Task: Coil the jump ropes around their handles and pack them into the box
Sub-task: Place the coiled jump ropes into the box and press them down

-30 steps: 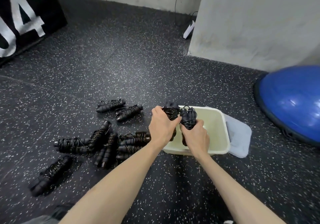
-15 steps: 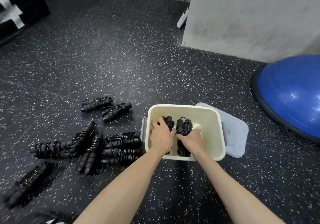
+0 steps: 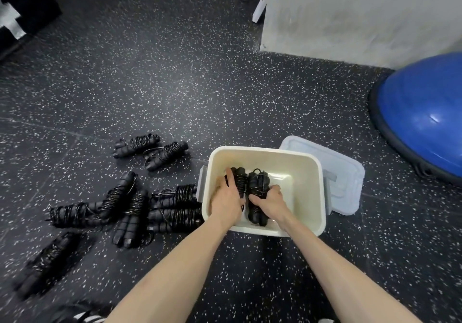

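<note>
Gripping coiled ropes (image 3: 257, 185) inside box (image 3: 310, 197), both hands

No readable text; only cropped white marks on the black board (image 3: 15, 9).

Two forearms, bare along their whole visible length from the lower edge of the view up to the wrists, slim and smooth in outline, ending in a left hand (image 3: 226, 203) and a right hand (image 3: 271, 201) with uncovered backs and fingers. Low at the bottom edge beneath the left forearm, a scrap of black-and-white striped material (image 3: 87, 319), too cropped and blurred to tell whether clothing or footwear. Under the right forearm at the same edge, a small pale patch (image 3: 325, 320), equally unclear.
</note>
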